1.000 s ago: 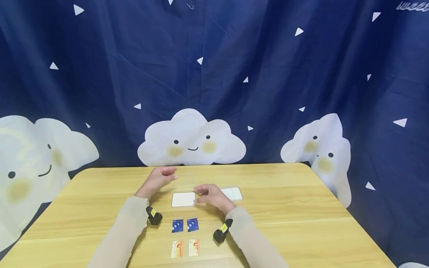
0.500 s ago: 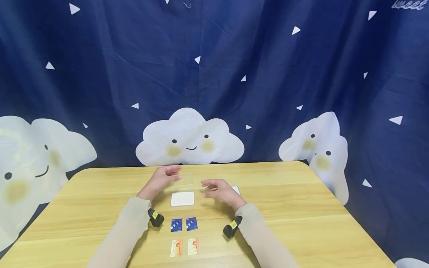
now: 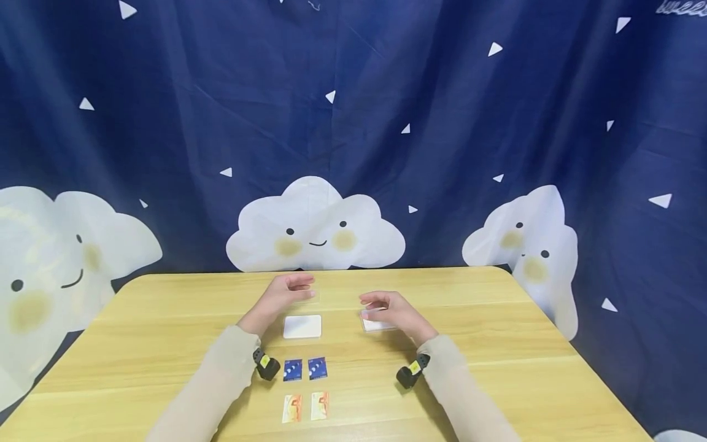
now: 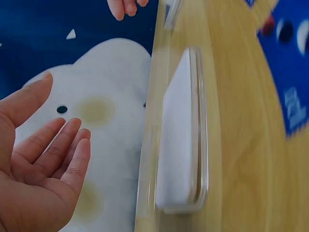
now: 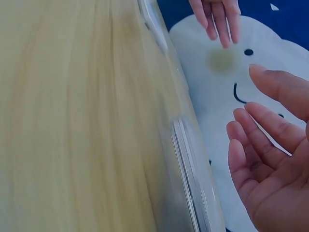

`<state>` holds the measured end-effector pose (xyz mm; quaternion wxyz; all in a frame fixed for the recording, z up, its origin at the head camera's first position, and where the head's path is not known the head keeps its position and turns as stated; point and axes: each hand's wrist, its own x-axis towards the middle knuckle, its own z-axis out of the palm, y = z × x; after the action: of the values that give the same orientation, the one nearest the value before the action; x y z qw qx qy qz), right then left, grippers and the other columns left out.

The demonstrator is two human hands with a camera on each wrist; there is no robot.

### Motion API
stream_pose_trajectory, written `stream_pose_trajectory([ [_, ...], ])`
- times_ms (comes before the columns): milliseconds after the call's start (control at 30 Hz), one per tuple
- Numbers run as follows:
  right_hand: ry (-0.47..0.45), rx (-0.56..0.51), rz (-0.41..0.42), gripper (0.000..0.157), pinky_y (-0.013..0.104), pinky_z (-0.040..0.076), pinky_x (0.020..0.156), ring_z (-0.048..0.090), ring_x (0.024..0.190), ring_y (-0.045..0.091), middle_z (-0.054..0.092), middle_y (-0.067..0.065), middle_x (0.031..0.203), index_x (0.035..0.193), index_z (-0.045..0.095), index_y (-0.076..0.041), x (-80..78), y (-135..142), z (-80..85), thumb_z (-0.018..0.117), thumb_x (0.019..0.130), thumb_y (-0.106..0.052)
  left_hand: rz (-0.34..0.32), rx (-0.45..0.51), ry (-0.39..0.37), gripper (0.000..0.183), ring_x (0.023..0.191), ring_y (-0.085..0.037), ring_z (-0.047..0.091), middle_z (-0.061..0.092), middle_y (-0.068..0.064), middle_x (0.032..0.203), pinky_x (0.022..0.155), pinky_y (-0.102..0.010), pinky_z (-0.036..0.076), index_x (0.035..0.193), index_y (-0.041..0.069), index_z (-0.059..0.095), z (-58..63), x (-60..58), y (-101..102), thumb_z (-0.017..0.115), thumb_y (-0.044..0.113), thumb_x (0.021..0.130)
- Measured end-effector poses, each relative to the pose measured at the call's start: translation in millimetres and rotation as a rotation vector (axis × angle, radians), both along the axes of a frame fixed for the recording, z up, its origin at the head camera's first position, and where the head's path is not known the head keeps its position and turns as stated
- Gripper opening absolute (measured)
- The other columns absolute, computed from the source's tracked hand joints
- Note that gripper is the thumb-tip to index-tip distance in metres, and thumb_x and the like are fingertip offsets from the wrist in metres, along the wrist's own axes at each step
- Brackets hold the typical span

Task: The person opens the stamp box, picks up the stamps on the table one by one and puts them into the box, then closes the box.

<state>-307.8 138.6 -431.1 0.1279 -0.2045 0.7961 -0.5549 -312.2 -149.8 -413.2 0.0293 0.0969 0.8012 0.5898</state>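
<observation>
My left hand point(image 3: 280, 298) hovers behind a white stack of cards point(image 3: 302, 326) in a shallow clear case, fingers relaxed and holding nothing. The left wrist view shows that same hand point(image 4: 43, 179) with its fingers apart from the case, whose clear rim surrounds the white slab point(image 4: 178, 140). Over a second white stack point(image 3: 375, 322), also in a clear case, hangs my right hand point(image 3: 399, 314), partly covering it. Nothing lies between its thumb and fingers in the right wrist view, where the case point(image 5: 195, 179) stands below the hand point(image 5: 275, 169).
A faint clear lid point(image 3: 315, 297) lies behind the left stack, partly hidden by the left hand. Nearer on the wooden table point(image 3: 497, 368) are two blue cards point(image 3: 293, 369) and two orange-white cards point(image 3: 292, 408). A blue curtain with clouds point(image 3: 316, 224) hangs behind.
My right hand has left the edge of the left stack and moved right, over the second stack. My left hand has shifted a little to the right.
</observation>
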Motion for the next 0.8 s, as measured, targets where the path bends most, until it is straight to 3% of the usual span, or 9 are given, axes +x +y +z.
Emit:
stream_pose_trajectory([
  [367, 0.007, -0.025, -0.025, 0.050, 0.020, 0.045, 0.084, 0.057, 0.105, 0.020, 0.056, 0.026, 0.125, 0.125, 0.054, 0.007, -4.7, 34, -10.0, 0.071, 0.082, -0.012, -0.013, 0.030, -0.065, 0.047, 0.116, -0.029, 0.054, 0.058, -0.014, 0.128, 0.097, -0.038, 0.045, 0.126, 0.000, 0.056, 6.6, 9.1, 34, 0.071, 0.011, 0.083],
  [600, 0.012, -0.029, -0.030, 0.049, 0.019, 0.044, 0.086, 0.054, 0.110, 0.028, 0.054, 0.027, 0.127, 0.125, 0.052, 0.011, -5.3, 48, -13.2, 0.069, 0.083, -0.008, -0.019, 0.095, -0.078, 0.043, 0.111, -0.026, 0.058, 0.061, -0.014, 0.123, 0.095, -0.035, 0.046, 0.122, 0.001, 0.060, 8.2, 12.2, 55, 0.071, 0.008, 0.081],
  [800, -0.023, -0.039, -0.055, 0.050, 0.020, 0.042, 0.088, 0.050, 0.115, 0.036, 0.052, 0.028, 0.129, 0.125, 0.052, 0.010, -4.5, 55, -13.3, 0.070, 0.081, -0.004, -0.071, 0.143, -0.055, 0.046, 0.114, -0.032, 0.055, 0.058, -0.018, 0.126, 0.097, -0.035, 0.045, 0.125, -0.004, 0.055, 3.9, 12.8, 66, 0.070, 0.005, 0.082],
])
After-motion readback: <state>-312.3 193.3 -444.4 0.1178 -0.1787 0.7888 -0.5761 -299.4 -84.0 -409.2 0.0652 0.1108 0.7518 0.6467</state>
